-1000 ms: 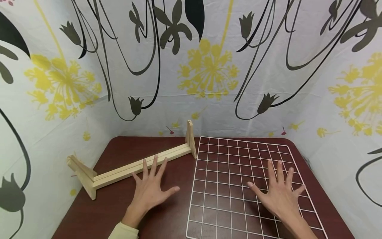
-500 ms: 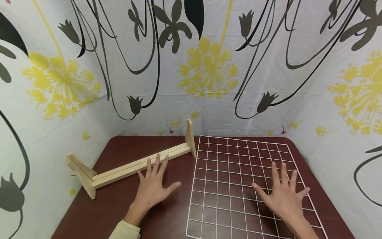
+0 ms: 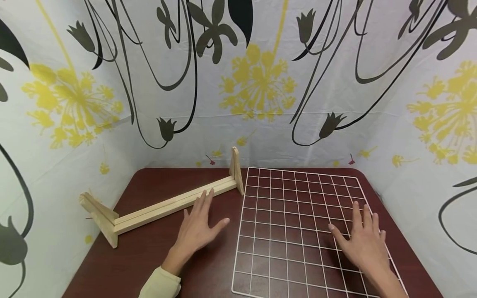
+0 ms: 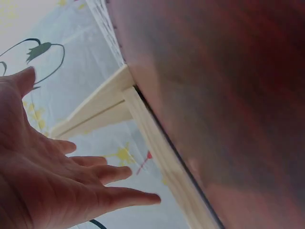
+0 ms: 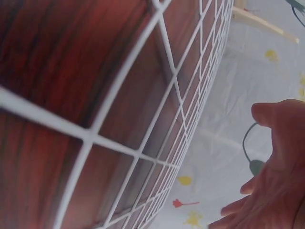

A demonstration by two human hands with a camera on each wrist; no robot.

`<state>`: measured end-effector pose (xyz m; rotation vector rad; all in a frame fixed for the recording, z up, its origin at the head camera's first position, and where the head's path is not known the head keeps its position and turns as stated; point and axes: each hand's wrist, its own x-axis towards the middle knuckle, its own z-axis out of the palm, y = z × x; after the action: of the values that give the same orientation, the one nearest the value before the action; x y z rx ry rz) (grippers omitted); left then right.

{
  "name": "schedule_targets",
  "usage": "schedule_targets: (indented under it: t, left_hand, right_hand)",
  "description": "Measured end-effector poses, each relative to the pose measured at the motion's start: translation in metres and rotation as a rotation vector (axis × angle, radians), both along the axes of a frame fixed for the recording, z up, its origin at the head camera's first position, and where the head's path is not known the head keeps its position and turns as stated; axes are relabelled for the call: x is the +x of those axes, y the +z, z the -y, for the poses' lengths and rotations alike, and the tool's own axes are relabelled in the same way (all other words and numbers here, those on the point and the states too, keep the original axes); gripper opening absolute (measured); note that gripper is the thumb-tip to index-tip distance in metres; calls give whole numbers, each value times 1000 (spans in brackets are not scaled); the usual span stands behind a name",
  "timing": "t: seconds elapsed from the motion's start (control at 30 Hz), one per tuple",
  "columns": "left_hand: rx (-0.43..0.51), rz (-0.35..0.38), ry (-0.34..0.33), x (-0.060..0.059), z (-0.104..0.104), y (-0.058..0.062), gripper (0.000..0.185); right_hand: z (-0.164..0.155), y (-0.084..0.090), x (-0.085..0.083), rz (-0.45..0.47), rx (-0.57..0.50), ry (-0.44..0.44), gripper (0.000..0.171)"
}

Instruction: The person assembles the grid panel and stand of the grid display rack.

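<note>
A white wire grid panel (image 3: 298, 207) (image 5: 143, 124) lies flat on the right half of a dark red table (image 3: 156, 256). A long pale wooden stand (image 3: 164, 207) (image 4: 143, 124) with an upright end piece at each end lies diagonally on the left half. My left hand (image 3: 197, 227) (image 4: 52, 191) is open, palm down, fingers straight, their tips close to the stand's rail. My right hand (image 3: 363, 240) (image 5: 271, 191) is open and hovers over the grid's right side. Neither hand holds anything.
White cloth walls (image 3: 261, 82) printed with yellow flowers and black stems enclose the table on three sides. The stand's left end piece (image 3: 98, 217) reaches past the table's left edge against the cloth.
Both hands' fingers, spread wide before, have drawn closer together. The left hand has shifted slightly right and forward, the right hand slightly right. The grid and the stand stay put.
</note>
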<state>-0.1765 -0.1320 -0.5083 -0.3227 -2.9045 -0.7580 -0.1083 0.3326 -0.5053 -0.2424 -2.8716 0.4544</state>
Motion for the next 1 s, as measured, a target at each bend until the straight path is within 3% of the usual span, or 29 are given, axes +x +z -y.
schedule_targets:
  t: [0.27, 0.5, 0.77, 1.0]
  left_hand:
    - [174, 131, -20, -5, -18, 11, 94]
    - [279, 223, -58, -11, -29, 11, 92]
    - [317, 344, -82, -19, -41, 8, 100]
    - [279, 415, -60, -28, -51, 9, 102]
  right_hand:
    - [-25, 8, 2, 203, -13, -88, 112]
    - [-41, 8, 3, 362, -34, -118, 112]
    - [-52, 4, -2, 381, -39, -182, 127]
    - [-66, 2, -8, 373, -67, -213, 117]
